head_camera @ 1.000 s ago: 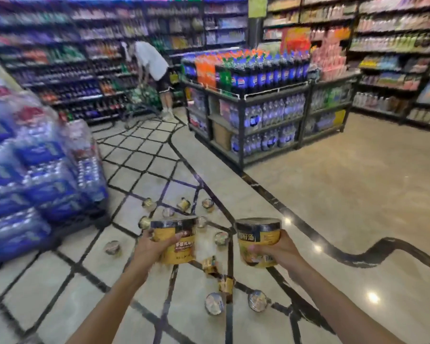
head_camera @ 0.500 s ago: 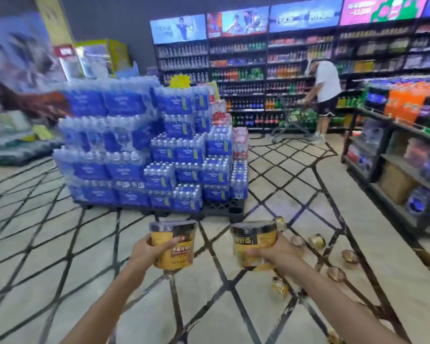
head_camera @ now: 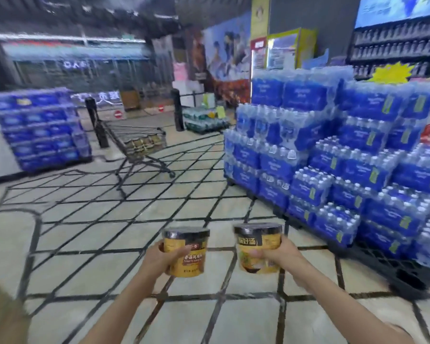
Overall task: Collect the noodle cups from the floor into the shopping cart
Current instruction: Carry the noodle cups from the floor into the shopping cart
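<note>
We are in the carrying step: our left hand (head_camera: 159, 256) grips one noodle cup (head_camera: 187, 252) around its side, and our right hand (head_camera: 279, 252) grips a second noodle cup (head_camera: 258, 247) the same way, both upright and held out in front of us, side by side but apart. The shopping cart (head_camera: 137, 142) stands well ahead on the floor (head_camera: 90, 224), toward the far left, with what look like more yellow cups already inside; the blur keeps us from being sure. Next, we judge, we need to walk up to the cart, lift both cups over its rim and let them go inside. No cups on the floor show from here. The floor is pale tile crossed by dark diagonal lines. A tall stack of bottled water packs (head_camera: 338, 155) sits on a pallet to our right, another blue stack (head_camera: 40, 130) beside the cart, and shelves (head_camera: 392, 48) line the far right wall.
</note>
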The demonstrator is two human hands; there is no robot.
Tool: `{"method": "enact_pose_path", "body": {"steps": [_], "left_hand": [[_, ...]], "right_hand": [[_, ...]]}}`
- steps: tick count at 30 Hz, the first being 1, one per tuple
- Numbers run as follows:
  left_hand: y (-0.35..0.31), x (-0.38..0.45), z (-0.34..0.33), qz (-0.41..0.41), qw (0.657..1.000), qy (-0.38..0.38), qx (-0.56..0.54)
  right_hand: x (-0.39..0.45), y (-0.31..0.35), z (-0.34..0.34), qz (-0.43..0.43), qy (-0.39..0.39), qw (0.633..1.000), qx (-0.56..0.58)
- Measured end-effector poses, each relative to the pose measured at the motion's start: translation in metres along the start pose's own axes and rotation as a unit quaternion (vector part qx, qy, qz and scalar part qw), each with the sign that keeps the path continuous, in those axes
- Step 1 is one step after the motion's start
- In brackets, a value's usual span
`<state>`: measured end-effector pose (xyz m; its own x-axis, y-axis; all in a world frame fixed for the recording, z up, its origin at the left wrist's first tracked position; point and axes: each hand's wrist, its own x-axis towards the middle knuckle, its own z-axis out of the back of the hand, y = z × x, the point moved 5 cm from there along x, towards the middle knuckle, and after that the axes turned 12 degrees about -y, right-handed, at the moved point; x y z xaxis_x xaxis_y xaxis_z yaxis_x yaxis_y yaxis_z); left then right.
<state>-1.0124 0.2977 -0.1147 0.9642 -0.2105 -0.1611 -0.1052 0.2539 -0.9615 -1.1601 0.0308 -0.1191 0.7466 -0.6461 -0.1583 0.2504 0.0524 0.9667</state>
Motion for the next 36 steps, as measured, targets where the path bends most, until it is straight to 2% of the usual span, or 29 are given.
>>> {"method": "enact_pose_path", "body": {"steps": [4, 8, 15, 22, 28, 36], "left_hand": [[0.001, 0.055, 0.019, 0.021, 0.996, -0.082, -0.022], [-0.017, 0.113, 0.025, 0.03, 0.989, -0.138, -0.037], [-0.05, 0.204, 0.018, 0.044, 0.976, -0.195, -0.08], [-0.057, 0.335, 0.02, 0.068, 0.97, -0.221, -0.076], [-0.069, 0.497, 0.034, 0.071, 0.969, -0.223, -0.082], [-0.122, 0.706, 0.068, 0.046, 0.975, -0.203, -0.074]], "right_hand": [[0.082, 0.017, -0.057, 0.018, 0.087, 0.996, -0.007], [0.169, 0.05, -0.09, 0.029, 0.143, 0.989, -0.013], [0.302, 0.092, -0.136, 0.049, 0.182, 0.982, -0.013], [0.418, 0.112, -0.211, 0.036, 0.214, 0.976, 0.009], [0.545, 0.141, -0.288, 0.024, 0.219, 0.975, 0.022], [0.712, 0.206, -0.382, 0.027, 0.208, 0.977, 0.022]]}}
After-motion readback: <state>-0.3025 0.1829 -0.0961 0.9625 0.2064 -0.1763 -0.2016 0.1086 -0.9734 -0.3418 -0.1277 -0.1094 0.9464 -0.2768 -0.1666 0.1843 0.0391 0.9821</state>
